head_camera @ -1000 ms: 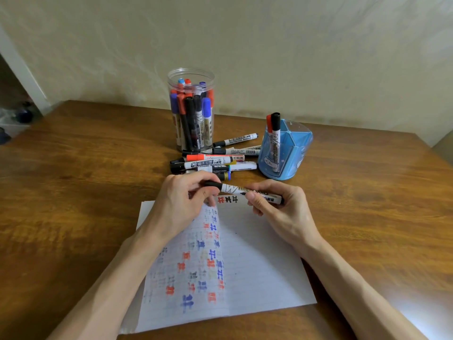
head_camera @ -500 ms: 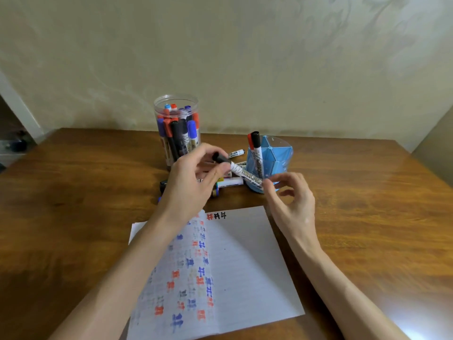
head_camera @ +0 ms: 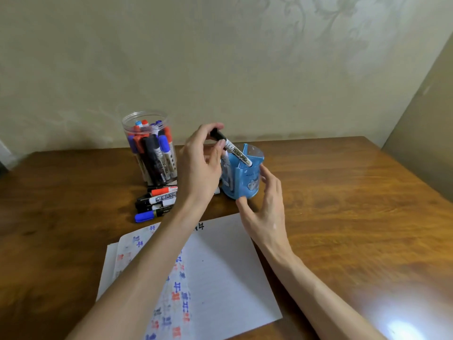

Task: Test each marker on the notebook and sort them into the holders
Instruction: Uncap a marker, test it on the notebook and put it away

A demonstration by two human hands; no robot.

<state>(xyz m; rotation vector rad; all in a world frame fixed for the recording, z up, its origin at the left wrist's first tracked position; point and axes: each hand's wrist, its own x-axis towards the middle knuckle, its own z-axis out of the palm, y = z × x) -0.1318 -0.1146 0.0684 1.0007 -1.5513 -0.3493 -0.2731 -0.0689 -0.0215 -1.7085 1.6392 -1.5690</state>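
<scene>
Now sorting: pinching black marker (head_camera: 235, 153) in left hand (head_camera: 199, 169), tip in blue holder (head_camera: 248, 184); right hand (head_camera: 267, 208) relaxed beside, maybe touching. Next: release.

Left hand (head_camera: 201, 168) pinched, right hand (head_camera: 267, 212) loose

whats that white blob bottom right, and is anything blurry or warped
Head view: the blob is glare off the glossy table; the right hand is slightly motion-smeared, though the print on the marker in the left hand is legible; the wall corner at right leans, wide-angle distortion.
</scene>
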